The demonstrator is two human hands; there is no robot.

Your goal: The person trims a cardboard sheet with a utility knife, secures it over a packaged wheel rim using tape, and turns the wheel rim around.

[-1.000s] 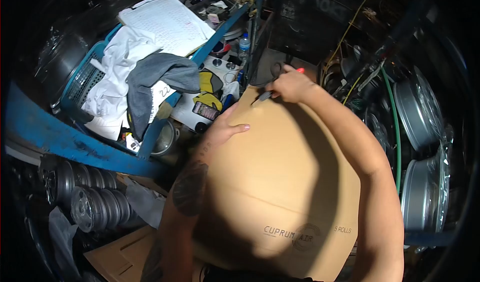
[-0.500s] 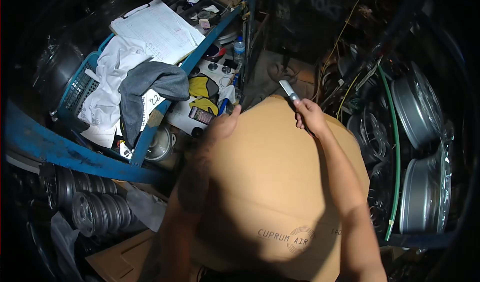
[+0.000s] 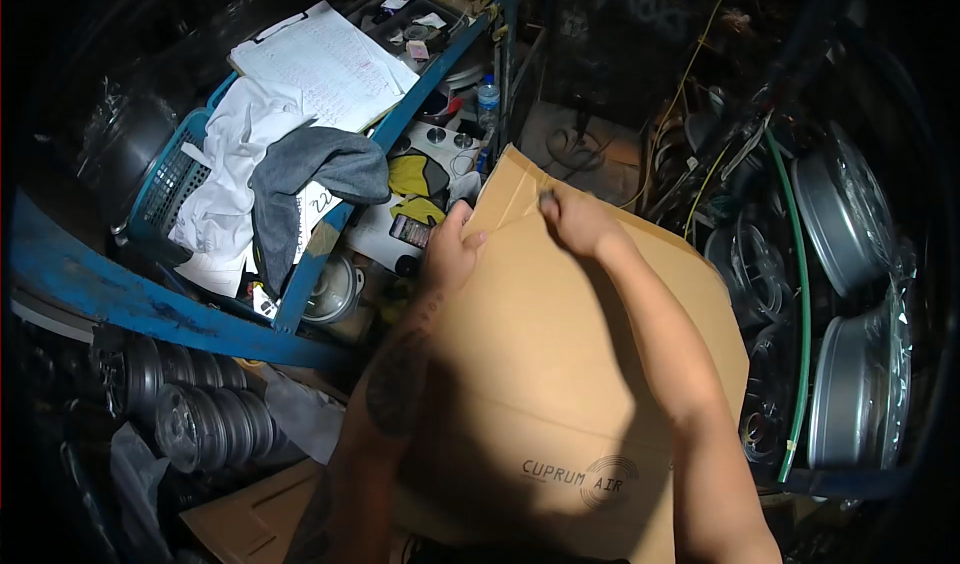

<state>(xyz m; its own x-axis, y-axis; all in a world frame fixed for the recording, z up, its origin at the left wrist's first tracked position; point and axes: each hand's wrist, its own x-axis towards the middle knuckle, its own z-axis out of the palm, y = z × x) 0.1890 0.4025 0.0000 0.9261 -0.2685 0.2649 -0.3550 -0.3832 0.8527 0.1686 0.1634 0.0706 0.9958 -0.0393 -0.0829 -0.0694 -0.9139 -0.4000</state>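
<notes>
Head cam, & we're live over a big brown cardboard sheet (image 3: pixel 520 364) btw our forearms, "CUPRUM AIR" print (image 3: pixel 575 477) on its near part. L hand (image 3: pixel 458 252) pinches its upper-left edge, thumb on the face, the other fingers prob. wrapped behind, mostly hidden. R hand (image 3: pixel 582 224) is on its upper part, curled in a fist round smth: just a small dark end (image 3: pixel 547 200) pokes out, prob. a cutter, can't tell for sure. Creases run thru the upper-left corner (image 3: pixel 512 176) btw our hands.

Left of the cardboard, a blue rack (image 3: pixel 180 294) w/ grey cloth (image 3: pixel 318 164), plus a phone (image 3: pixel 409 231) near the cardboard's edge. Right of it, wheels (image 3: pixel 845 219) & a green tube (image 3: pixel 802 314).

Risks, folks! If that dark end is a blade, a slip could reach our L fingers, which sit close; cause: the card buckling at a crease or a loose L pinch. Pulling too hard cd rip the corner unevenly. Swing the cardboard left & its edge might knock the phone; swing right & it may snag on the wheels. Dim light & our own arm's shadow cd hide a bad line, too.
</notes>
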